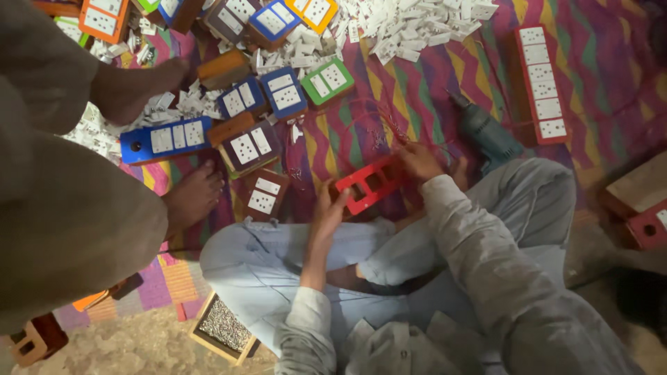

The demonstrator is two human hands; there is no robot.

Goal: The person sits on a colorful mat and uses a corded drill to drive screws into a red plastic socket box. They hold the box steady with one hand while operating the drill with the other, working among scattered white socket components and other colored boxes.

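1. Where the frame begins at the far left, another person's trouser leg (62, 208) fills the edge, with that person's two bare feet (191, 198) on the striped mat (431, 97).
2. Just right of those feet lies a scatter of small switch boxes: a long blue one (163, 141), a brown one (250, 148), a green one (326, 81).
3. Low in the frame, beside the wearer's crossed legs, stands an open wooden box of small screws (224, 326).
4. Next comes the left hand (326, 215), fingers closed on the near left end of the red frame (368, 186).
5. That red frame, with empty rectangular cut-outs, sits tilted above the mat, just past the wearer's knees, held between both hands.
6. At its right end the right hand (420, 161) grips the frame too; thin red wires (389, 125) trail just above it.
7. Beyond the right hand a dark green power drill (483, 132) lies on the mat.
8. Farther right lies a long red socket strip (542, 83), and along the top a heap of white switch parts (417, 24).
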